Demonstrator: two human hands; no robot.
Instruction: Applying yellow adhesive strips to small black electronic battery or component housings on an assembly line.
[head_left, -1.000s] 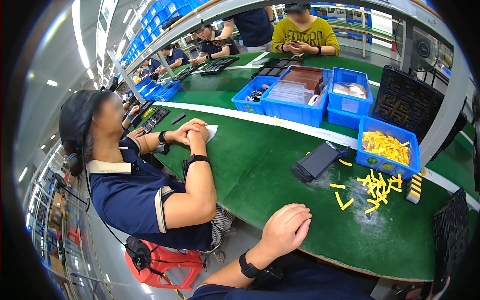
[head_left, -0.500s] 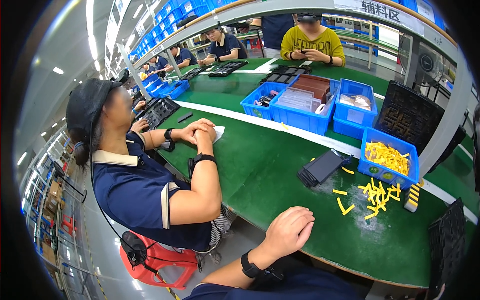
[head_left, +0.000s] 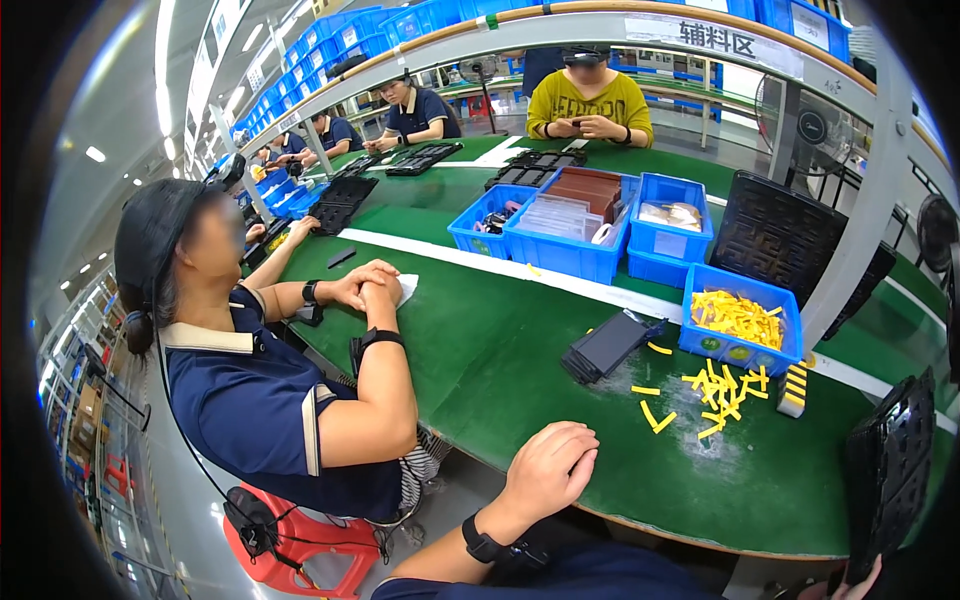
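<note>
My left hand lies palm down at the near edge of the green table, fingers together and loosely bent, with nothing visible in it. At the lower right, my right hand is mostly cut off; its fingers grip the bottom edge of a black moulded tray, which stands tilted up. Ahead of my left hand is a stack of dark flat pieces. Beside that, yellow strips are scattered on the tabletop. Behind them a blue bin is filled with more yellow strips.
Blue bins holding clear and brown sheets line the table's middle. A grey post rises at right, a yellow-black striped block near its foot. Close on my left sits a co-worker with hands clasped. Another person works opposite.
The whole view has shifted, so most things sit further left. At the lower right, the black tray and the fingers of my right hand show more. My left hand stays resting by the table edge.
</note>
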